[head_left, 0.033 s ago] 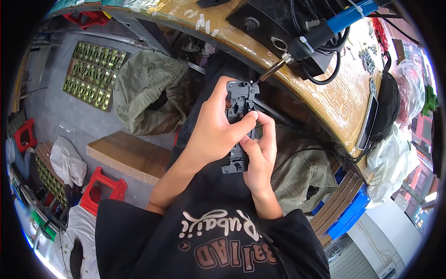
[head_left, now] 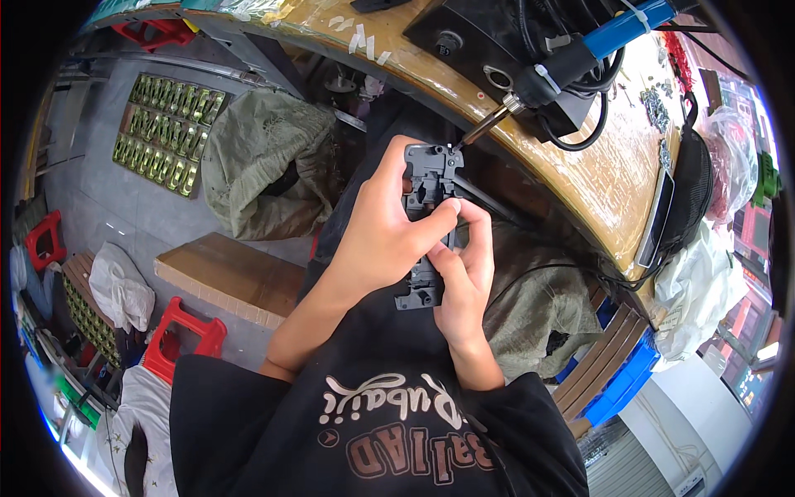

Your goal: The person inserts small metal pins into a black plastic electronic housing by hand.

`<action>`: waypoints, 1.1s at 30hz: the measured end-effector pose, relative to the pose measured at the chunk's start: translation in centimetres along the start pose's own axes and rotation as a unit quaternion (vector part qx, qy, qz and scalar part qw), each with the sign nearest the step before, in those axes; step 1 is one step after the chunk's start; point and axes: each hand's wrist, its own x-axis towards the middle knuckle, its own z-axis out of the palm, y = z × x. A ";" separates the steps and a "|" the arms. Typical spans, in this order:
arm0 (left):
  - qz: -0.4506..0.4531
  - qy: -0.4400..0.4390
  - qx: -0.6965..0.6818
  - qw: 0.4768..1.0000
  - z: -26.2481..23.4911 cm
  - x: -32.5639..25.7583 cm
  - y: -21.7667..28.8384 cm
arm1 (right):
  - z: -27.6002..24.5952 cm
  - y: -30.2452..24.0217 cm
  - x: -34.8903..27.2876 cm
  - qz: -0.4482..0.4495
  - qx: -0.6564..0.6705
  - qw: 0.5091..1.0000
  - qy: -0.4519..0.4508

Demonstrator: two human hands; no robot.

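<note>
A long black moulded plastic housing (head_left: 431,166) with screw holes and slots is held upright over my lap. My left hand (head_left: 389,232) is closed round its left side, thumb stretched across the middle. My right hand (head_left: 466,269) grips its right side lower down, with fingers bent near my left thumb. Just off the housing's top right corner is the brown metal tip of a soldering iron (head_left: 542,83) with a blue and black handle; I cannot tell whether they touch. My fingers hide the housing's middle.
The iron lies across a black box (head_left: 472,58) with cables on the film-covered wooden bench (head_left: 596,195). Woven sacks (head_left: 269,161) stand on both sides of me. To the left are a cardboard box (head_left: 232,277), a red stool (head_left: 184,331) and a tray of greenish-gold parts (head_left: 166,137).
</note>
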 end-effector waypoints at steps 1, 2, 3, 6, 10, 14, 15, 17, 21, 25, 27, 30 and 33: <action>0.011 -0.003 0.015 1.000 0.0 0.1 0.1 | 0.3 -0.1 0.0 0.001 0.016 1.000 0.010; 0.010 -0.003 0.015 1.000 0.1 0.1 0.2 | 0.4 -0.2 -0.1 0.001 0.033 0.999 0.021; 0.006 0.001 0.000 1.000 0.2 0.2 0.3 | 0.3 -0.1 0.0 0.002 0.033 0.999 0.021; 0.007 0.004 -0.014 1.000 0.2 0.2 0.3 | -0.1 0.0 0.1 -0.009 0.019 1.000 -0.003; 0.011 -0.007 0.002 1.000 -0.1 0.2 0.2 | 0.0 0.4 0.1 -0.013 0.009 1.000 0.001; -0.016 -0.020 -0.029 0.999 -0.8 0.5 -1.2 | 0.1 1.1 0.7 0.003 0.013 1.000 0.022; -0.017 -0.018 -0.029 0.999 -0.8 0.6 -0.9 | 0.0 1.2 0.8 -0.001 0.003 1.000 0.000; -0.017 -0.018 -0.023 0.999 -0.7 0.7 -0.2 | 0.6 0.6 0.9 -0.001 0.021 0.999 0.029; -0.012 -0.019 -0.023 0.999 -0.5 1.1 0.2 | 0.2 0.2 1.0 -0.018 -0.012 1.000 0.008; -0.019 -0.023 -0.024 0.999 -0.4 1.0 0.2 | 1.0 0.1 1.0 -0.018 0.012 0.999 0.042; -0.018 -0.022 -0.028 0.999 -0.5 1.0 0.3 | 1.0 0.1 0.9 -0.017 0.028 0.997 0.063; -0.023 -0.023 -0.021 0.999 -0.5 1.0 0.6 | 0.2 0.3 0.7 -0.016 0.005 1.000 0.016; -0.031 -0.025 -0.021 0.999 -0.4 1.0 0.7 | 0.1 0.4 0.7 -0.018 0.002 1.000 0.019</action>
